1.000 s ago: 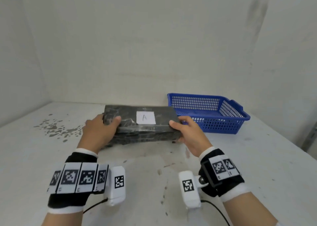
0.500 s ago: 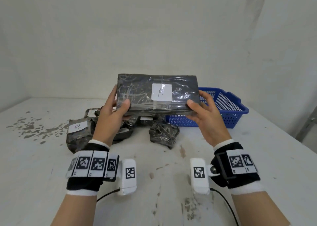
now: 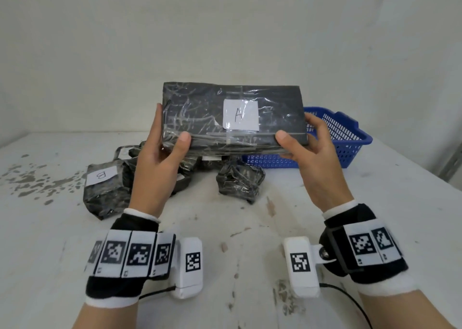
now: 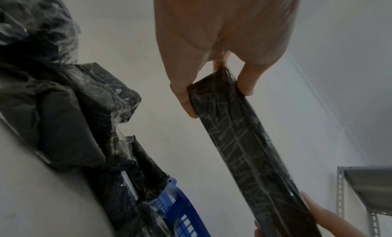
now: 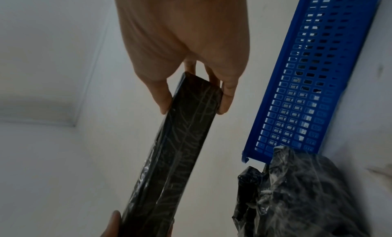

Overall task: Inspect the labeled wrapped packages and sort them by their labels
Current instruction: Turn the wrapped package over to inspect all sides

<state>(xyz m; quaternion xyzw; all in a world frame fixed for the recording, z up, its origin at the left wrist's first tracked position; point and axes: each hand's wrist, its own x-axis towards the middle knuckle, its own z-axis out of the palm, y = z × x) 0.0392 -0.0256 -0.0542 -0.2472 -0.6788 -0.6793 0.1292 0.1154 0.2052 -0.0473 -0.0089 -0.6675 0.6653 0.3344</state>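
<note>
A flat black wrapped package with a white label marked "A" is held up above the table, label facing me. My left hand grips its left end, thumb in front and fingers behind. My right hand grips the right end the same way. The left wrist view shows the package edge-on, and so does the right wrist view, where the package runs between both hands. Below it lie a package labelled "B" and a small crumpled package, with more partly hidden.
A blue mesh basket stands on the white stained table behind and right of the held package, near the wall. A grey metal shelf shows in the left wrist view.
Both hands have lifted the "A" package off the pile and tilted its label towards me. The packages beneath it have come into sight.
</note>
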